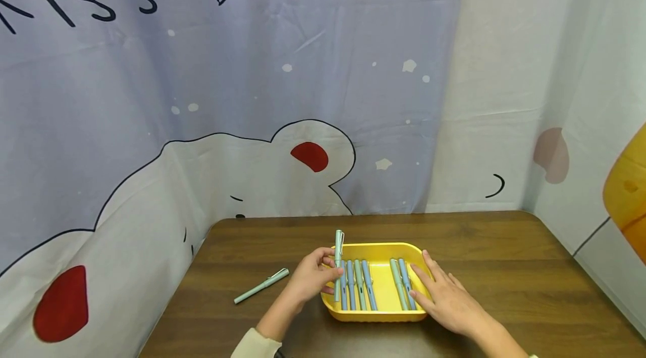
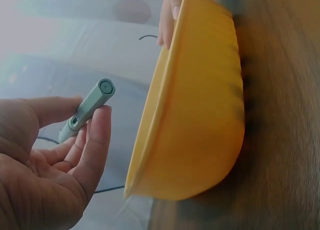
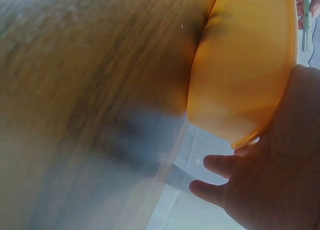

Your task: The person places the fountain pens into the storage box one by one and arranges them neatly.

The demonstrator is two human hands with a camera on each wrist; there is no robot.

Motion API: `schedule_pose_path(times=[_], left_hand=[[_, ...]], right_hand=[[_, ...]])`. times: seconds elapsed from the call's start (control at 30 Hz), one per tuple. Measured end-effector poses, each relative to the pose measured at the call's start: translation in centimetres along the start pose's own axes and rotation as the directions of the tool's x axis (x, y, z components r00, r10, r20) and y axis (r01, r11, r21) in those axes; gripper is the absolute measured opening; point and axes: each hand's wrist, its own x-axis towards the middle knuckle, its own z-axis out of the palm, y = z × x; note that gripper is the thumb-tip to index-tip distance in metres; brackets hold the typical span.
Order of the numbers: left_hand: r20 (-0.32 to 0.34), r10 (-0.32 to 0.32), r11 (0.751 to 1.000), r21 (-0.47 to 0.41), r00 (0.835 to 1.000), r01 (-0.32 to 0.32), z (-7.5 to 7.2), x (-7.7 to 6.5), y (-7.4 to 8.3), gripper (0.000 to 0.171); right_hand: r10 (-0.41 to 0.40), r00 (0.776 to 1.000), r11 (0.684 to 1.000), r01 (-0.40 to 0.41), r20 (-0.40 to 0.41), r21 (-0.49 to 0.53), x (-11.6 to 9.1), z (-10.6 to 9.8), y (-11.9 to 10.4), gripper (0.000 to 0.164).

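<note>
My left hand (image 1: 309,278) pinches a pale green pen (image 1: 338,243) between thumb and fingers. The pen stands nearly upright over the left end of a yellow plastic basket (image 1: 381,317), its clip end up. In the left wrist view, the end of this pen (image 2: 92,103) points toward the camera, beside the basket's wall. Inside the basket lie several blue and green pens (image 1: 359,285) on the left and a green and a blue pen (image 1: 398,282) on the right. My right hand (image 1: 449,301) lies over the basket's right rim, fingers extended and spread.
Another pale green pen (image 1: 262,285) lies slanted on the brown wooden table (image 1: 504,257), left of the basket. A printed curtain (image 1: 282,27) hangs behind the table's far edge and along its sides.
</note>
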Motion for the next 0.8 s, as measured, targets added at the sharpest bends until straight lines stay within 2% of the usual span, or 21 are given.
schedule_pose_path(times=[0.43,0.8], left_hand=[[0.023,0.006,1.000,-0.013,1.000,-0.006,3.1,0.9,-0.6,0.045],[0.043,-0.035,0.999,-0.006,0.998,0.035,5.5,2.0,-0.9,0.042]], right_hand=[[-0.004,1.000,1.000,0.004,-0.022,-0.007,0.0,0.3,0.2,0.060],[0.003,1.000,1.000,-0.003,-0.026,-0.017,0.0,0.2,0.2,0.060]])
